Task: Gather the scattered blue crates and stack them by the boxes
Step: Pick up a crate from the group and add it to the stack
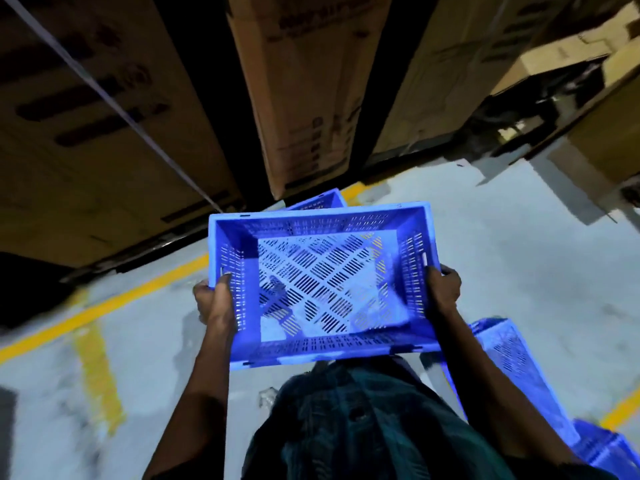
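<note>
I hold an empty blue slotted crate [325, 282] level in front of my chest. My left hand [213, 301] grips its left wall and my right hand [443, 289] grips its right wall. Just beyond it, the corner of another blue crate [320, 200] shows on the floor at the foot of a tall cardboard box [304, 88]. A third blue crate [512, 362] lies on the floor at my right, and the edge of one more [602, 445] shows at the lower right.
Tall cardboard boxes [86, 133] stand in a row ahead, with more boxes [554, 64] piled at the right. The grey concrete floor [519, 254] carries yellow lines [104, 303]. A dark object [24, 289] sits at the far left.
</note>
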`<state>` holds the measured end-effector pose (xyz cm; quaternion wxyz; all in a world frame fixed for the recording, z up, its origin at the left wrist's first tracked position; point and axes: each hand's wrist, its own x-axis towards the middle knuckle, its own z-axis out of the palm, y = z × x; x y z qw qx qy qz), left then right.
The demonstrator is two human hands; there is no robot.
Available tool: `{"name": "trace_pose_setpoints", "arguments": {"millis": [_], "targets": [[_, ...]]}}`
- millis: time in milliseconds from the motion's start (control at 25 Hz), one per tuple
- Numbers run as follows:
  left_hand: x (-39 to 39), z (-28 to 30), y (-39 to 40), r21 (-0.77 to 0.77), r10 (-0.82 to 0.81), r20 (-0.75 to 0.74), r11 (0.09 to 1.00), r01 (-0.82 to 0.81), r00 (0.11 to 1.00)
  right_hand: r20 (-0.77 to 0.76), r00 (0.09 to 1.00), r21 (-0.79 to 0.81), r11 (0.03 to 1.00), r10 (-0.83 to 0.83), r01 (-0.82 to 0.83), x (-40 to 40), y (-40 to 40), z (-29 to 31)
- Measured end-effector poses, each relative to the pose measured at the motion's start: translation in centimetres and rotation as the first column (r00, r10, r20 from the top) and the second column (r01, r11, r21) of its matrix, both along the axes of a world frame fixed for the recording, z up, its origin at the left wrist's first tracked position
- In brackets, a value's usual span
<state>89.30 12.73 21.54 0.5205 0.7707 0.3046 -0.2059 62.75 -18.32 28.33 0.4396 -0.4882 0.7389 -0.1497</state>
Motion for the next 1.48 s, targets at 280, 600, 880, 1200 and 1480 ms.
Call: {"name": "trace_pose_setpoints", "arguments": {"millis": [280, 600, 880, 1200, 1480], "targets": [[4.2, 1.1, -7.5, 0.263, 0.039, -0.12, 0.965, -0.006, 0.992, -0.064, 0.95, 0.111, 0.949, 0.304, -0.296, 9.5, -9.1, -3.9], [8.4, -12.1, -7.3, 0.27, 0.098, -0.194, 0.962, -0.042, 0.976, -0.089, 0.889, 0.2, 0.882, 0.45, -0.426, 20.0, -13.5, -12.3], [12.0, -13.8, -10.8, 0.304, 0.161, -0.115, 0.945, -0.119, 0.98, -0.101, 0.9, 0.152, 0.901, 0.423, -0.406, 24.2, -15.1, -18.7], [9.8, -14.5, -9.3, 0.302, -0.104, 0.004, 0.948, 0.098, 0.995, -0.104, 0.81, 0.129, 0.816, 0.577, -0.564, 22.6, -15.4, -19.2], [6.9, -13.1, -8.1, 0.358, -0.258, -0.049, 0.897, 0.258, 0.965, -0.069, 0.637, 0.293, 0.626, 0.767, -0.722, 21.1, -16.0, -18.7]]}}
